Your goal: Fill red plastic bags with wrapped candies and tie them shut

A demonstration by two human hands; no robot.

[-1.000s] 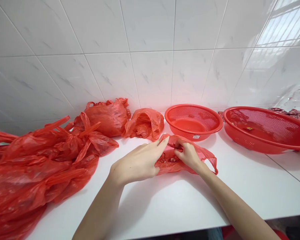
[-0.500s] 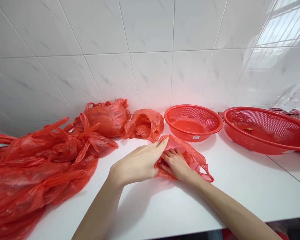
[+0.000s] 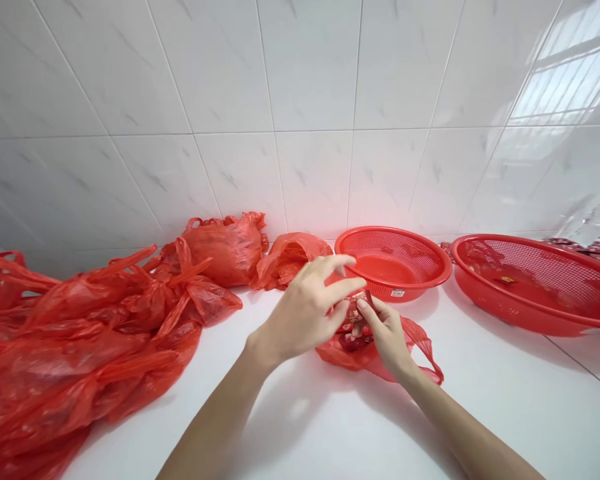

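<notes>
Between the thumb and fingers of my right hand (image 3: 391, 335) is a small red packet with gold print (image 3: 356, 311). My left hand (image 3: 307, 303) hovers just left of it, fingers spread and curved, covering part of the packet. Below both hands a thin red plastic bag (image 3: 341, 357) lies opened on the white table, and dark red wrapped pieces (image 3: 355, 340) show inside it. One loop of the bag sticks out to the right, past my right wrist.
Behind my hands stands a round red colander (image 3: 393, 283), with a larger red colander (image 3: 510, 310) at its right holding a small yellow-marked item (image 3: 507, 280). Knotted red bags (image 3: 105, 333) pile up on the left. A crumpled red bag (image 3: 280, 261) sits near the tiled wall (image 3: 310, 180).
My right hand has come up out of the red bag with the packet. My left hand has let go of the bag's edge and lifted, its fingers spreading. The view has tilted slightly upward.
</notes>
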